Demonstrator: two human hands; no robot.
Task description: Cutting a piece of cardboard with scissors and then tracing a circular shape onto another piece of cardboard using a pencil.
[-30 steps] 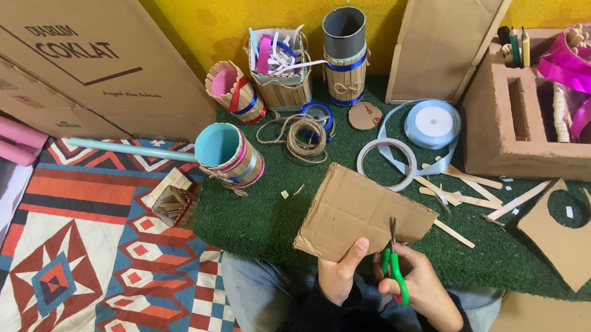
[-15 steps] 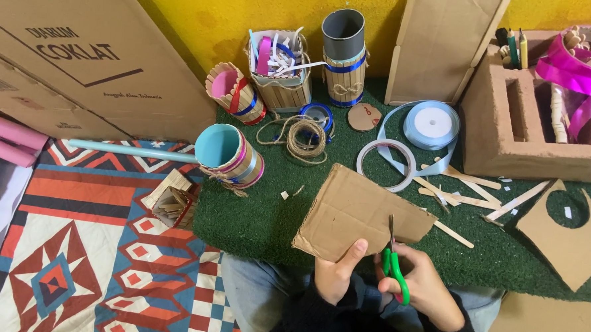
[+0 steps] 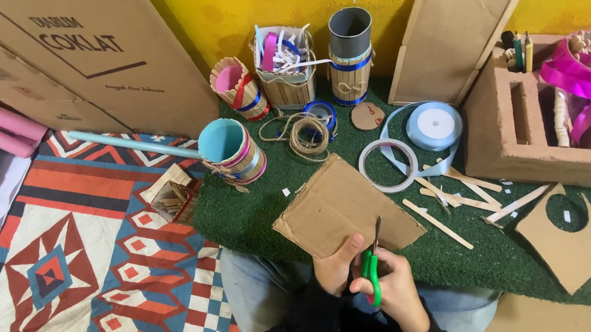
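Below, green turf mat [image 3: 253, 217] beside patterned rug [image 3: 72, 256], left hand [image 3: 335, 267] gripping cardboard piece [image 3: 347, 208], right hand [image 3: 393, 293] around green-handled scissors [image 3: 373, 265].

- Cardboard sheet [image 3: 347, 208] — brown, roughly four-sided, ragged along its edges, lying flat and turned corner-on over the green mat, its near edge lifted at the lap.
- Scissors [image 3: 372, 269] — green handles, short metal blades pointing away from the body, tips resting over the sheet's near edge.
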